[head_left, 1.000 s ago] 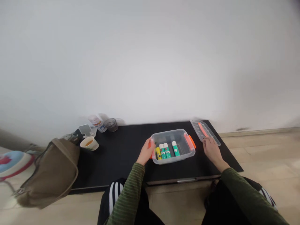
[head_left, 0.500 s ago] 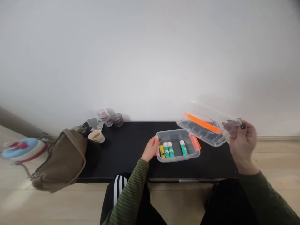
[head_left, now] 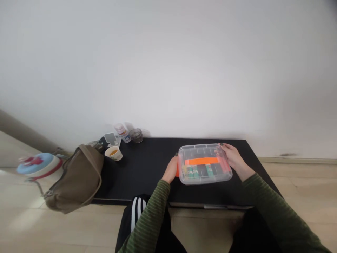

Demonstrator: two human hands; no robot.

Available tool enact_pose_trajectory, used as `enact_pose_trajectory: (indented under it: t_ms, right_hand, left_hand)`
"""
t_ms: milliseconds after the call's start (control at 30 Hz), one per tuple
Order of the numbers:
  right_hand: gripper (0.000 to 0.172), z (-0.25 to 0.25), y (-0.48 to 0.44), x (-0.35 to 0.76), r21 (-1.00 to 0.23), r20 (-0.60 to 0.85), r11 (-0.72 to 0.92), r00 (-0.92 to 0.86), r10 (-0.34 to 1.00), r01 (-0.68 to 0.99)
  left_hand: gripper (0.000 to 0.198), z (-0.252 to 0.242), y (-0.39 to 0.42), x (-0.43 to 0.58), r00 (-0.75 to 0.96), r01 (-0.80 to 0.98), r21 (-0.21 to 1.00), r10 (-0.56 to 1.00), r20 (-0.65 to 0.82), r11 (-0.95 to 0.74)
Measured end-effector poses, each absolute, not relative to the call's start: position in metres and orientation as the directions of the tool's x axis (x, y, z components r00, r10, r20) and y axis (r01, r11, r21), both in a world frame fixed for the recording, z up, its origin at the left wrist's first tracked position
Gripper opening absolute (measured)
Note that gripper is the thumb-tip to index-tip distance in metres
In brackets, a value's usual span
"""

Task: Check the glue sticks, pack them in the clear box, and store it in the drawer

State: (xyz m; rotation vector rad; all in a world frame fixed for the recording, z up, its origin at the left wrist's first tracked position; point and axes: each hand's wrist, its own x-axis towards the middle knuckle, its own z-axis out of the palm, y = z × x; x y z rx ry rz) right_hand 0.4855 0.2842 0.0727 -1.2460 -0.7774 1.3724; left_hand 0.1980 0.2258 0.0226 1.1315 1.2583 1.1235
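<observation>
The clear plastic box [head_left: 206, 181] sits on the black table with its clear lid [head_left: 200, 149] laid over its top. An orange handle [head_left: 202, 161] runs across the lid. Through the plastic I make out several glue sticks [head_left: 209, 170], green and white, plus a yellow one at the left. My left hand [head_left: 170, 170] grips the box's left end, beside an orange latch [head_left: 177, 171]. At the opposite end, my right hand [head_left: 234, 159] holds the lid's far right corner, thumb on top. Whether the lid is fully seated cannot be made out.
Left on the black table [head_left: 147, 175] stand a paper cup [head_left: 114, 154] of amber liquid, a dark glass [head_left: 136, 135], a white bottle [head_left: 122, 133] and a small mirror-like stand [head_left: 111, 139]. A brown bag [head_left: 76, 179] leans at the left end, near a blue-topped container [head_left: 39, 165].
My right hand has brought the lid left and down from the air onto the box, covering the glue sticks. My left hand stays at the box's left end.
</observation>
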Motion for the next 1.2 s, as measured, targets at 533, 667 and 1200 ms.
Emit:
enact_pose_trajectory:
  t_ms: [533, 667, 1200]
  right_hand:
    - [0.035, 0.047, 0.291, 0.49, -0.901, 0.118, 0.036, 0.164, 0.979, 0.432]
    - [0.033, 0.038, 0.292, 0.493, -0.888, 0.12, 0.045, 0.138, 0.983, 0.457]
    - [0.036, 0.033, 0.286, 0.485, -0.91, 0.105, 0.033, 0.154, 0.982, 0.412]
  left_hand:
    - [0.047, 0.023, 0.225, 0.2, -0.086, 0.178, 0.982, 0.995, -0.044, 0.059]
    - [0.045, 0.02, 0.226, 0.2, -0.091, 0.182, 0.982, 0.995, -0.038, 0.054]
    - [0.045, 0.015, 0.226, 0.205, -0.148, 0.125, 0.988, 0.986, -0.071, 0.09]
